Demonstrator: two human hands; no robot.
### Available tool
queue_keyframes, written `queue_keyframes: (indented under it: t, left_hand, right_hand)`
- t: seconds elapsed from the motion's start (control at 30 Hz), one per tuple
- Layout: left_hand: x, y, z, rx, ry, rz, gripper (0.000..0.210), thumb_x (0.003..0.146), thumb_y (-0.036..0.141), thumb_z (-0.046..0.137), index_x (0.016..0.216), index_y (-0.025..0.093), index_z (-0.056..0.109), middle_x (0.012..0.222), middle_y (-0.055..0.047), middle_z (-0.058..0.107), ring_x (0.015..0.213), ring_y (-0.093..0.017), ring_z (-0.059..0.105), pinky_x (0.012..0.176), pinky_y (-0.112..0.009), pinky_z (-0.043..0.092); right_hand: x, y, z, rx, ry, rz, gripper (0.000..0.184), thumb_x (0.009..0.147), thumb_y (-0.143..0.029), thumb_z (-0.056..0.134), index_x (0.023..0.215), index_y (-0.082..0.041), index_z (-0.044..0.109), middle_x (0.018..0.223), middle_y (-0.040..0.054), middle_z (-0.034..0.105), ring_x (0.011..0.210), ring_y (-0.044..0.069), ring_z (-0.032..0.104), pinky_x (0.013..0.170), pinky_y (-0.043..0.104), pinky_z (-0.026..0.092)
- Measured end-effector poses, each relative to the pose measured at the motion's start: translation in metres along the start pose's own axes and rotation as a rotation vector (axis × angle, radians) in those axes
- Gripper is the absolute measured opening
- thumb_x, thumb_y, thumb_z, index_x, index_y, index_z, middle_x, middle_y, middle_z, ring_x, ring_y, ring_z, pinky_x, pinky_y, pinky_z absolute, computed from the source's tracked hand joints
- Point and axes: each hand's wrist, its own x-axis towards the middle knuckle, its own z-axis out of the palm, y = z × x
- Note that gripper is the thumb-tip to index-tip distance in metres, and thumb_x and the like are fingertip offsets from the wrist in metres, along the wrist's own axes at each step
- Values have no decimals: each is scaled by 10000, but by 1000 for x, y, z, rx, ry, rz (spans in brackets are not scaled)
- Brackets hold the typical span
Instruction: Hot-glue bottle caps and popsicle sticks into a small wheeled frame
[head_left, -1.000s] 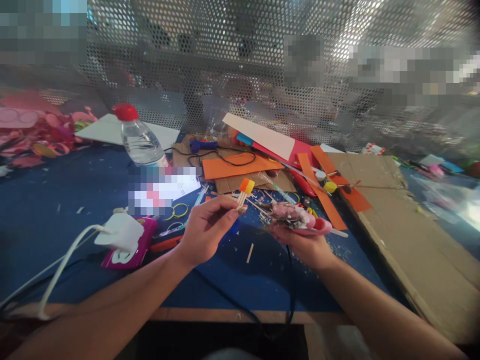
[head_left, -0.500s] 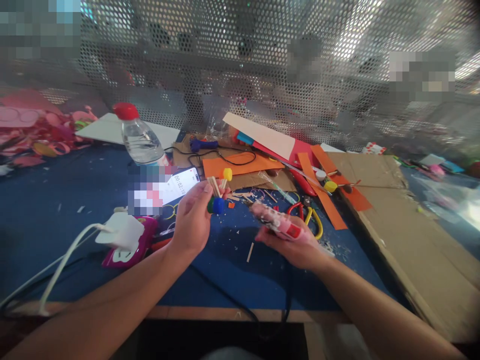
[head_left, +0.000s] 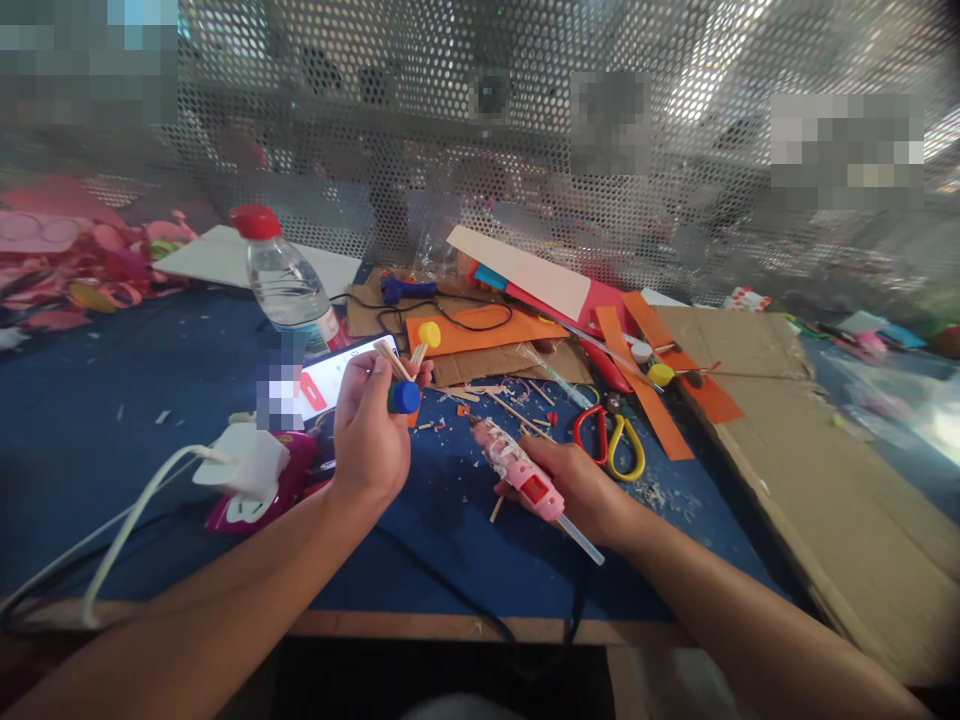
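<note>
My left hand (head_left: 373,425) is closed on a small piece made of wooden sticks (head_left: 395,360) and bottle caps. A yellow cap (head_left: 429,334) sits at its top, and a blue cap (head_left: 406,397) sticks out below with something green beside it. My fingers hide how these parts join. In my right hand (head_left: 581,482) is a pink glue gun (head_left: 517,462), its nozzle pointing up and left toward the left hand, a gap apart. A clear glue stick (head_left: 581,540) juts from its rear. Behind the right hand lie scissors (head_left: 627,448) with a red and a yellow handle loop.
A water bottle (head_left: 289,280) with a red cap stands behind a lit phone (head_left: 322,385). A white charger (head_left: 240,465) sits at the left. Orange strips (head_left: 649,395), a red-handled tool (head_left: 606,366) and cardboard (head_left: 817,480) lie right. Perforated metal (head_left: 450,130) rises behind.
My left hand has shifted left and slightly down with the stick-and-cap piece. The glue gun has turned, its rear swinging down and its nozzle moving left.
</note>
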Motion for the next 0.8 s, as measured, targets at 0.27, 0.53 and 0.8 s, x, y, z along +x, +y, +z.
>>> queue_keyframes:
  t: [0.27,0.53,0.8]
  left_hand:
    - [1,-6,-5,106,-90,10,234,942,431,720,1033,215,722,934,-31,718,865,-179,710,805,-346,599]
    - [-17,-5,-6,515,-461,-43,271,983,420,652,1032,187,782,966,-73,752,865,-178,685,800,-307,546]
    - [-28,4,4,709,-721,72,216,1012,310,595,991,204,782,959,-78,754,923,-206,687,853,-340,523]
  right_hand:
    - [4,-13,-6,231,92,162,139,853,-328,728,885,-212,659,867,29,753,771,185,694,689,304,547]
    - [8,-17,-16,659,410,260,500,719,-356,872,954,-267,440,852,-8,740,732,183,673,508,261,423]
    - [6,-17,-14,733,544,174,495,729,-272,900,1023,-268,502,887,-37,748,780,157,682,704,294,528]
